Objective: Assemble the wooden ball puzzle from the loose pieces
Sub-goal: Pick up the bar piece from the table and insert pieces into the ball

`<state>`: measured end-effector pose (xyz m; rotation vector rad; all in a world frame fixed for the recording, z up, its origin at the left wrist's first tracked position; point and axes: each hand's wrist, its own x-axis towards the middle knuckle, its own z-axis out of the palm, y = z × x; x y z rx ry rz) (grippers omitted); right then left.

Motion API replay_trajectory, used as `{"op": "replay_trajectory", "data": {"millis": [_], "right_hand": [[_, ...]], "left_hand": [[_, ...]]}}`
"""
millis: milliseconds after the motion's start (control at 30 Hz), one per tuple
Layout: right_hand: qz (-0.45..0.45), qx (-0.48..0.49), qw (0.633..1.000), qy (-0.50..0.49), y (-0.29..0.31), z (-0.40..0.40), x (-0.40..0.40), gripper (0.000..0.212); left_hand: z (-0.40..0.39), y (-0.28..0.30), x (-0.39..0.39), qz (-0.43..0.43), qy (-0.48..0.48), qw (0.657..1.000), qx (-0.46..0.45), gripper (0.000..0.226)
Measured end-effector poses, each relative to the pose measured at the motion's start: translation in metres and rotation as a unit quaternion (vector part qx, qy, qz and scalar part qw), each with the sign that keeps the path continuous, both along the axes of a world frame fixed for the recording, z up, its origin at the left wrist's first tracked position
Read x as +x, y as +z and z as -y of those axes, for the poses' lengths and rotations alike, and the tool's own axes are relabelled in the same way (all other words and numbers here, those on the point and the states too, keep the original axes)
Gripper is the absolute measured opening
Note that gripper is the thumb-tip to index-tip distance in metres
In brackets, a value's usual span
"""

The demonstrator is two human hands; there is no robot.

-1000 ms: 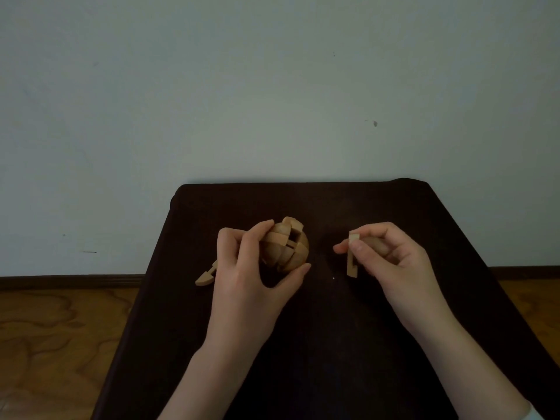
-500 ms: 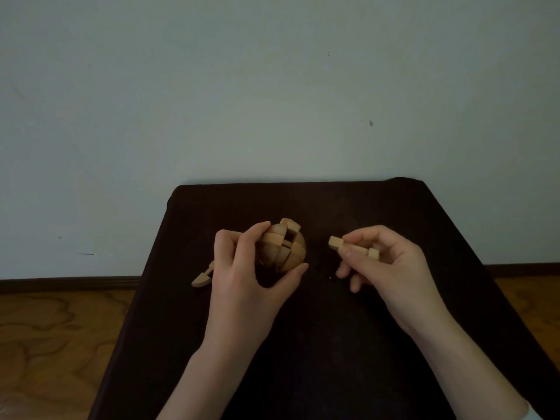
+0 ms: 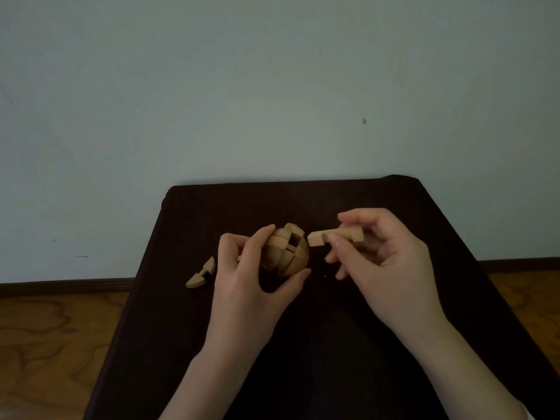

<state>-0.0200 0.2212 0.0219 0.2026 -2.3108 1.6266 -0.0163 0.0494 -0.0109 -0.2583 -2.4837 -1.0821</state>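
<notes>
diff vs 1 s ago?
Right hand turned its notched piece from upright to level and carried it left, so its tip nearly meets the half-built ball. Left hand keeps its grip on the ball; loose piece unmoved on the table.

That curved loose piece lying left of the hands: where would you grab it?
Probably pinch the loose piece across its narrow notched middle, from above. It lies flat on the dark table, clear of the left hand, and both rounded ends would slip.

Ball (image 3: 288, 253) left and under sides hidden by left hand (image 3: 251, 283). Piece (image 3: 333, 235) rear end buried in right hand (image 3: 391, 268) fingers. Loose piece (image 3: 201, 274) partly behind left hand. Table (image 3: 333, 359) near edge cut off.
</notes>
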Motion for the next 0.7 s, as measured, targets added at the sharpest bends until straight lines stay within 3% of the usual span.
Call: {"op": "replay_trajectory", "data": {"millis": [333,700], "right_hand": [[-0.121,0.164,0.979,0.018,0.0005,0.0031,-0.0006,0.026],[-0.094,0.155,0.983,0.038,0.0042,0.0042,0.0020,0.036]], "left_hand": [[-0.0032,0.0005,0.0022,0.002,-0.011,1.000,-0.021,0.072],[-0.0047,-0.0021,0.0027,0.001,-0.020,0.999,-0.028,0.072]]}}
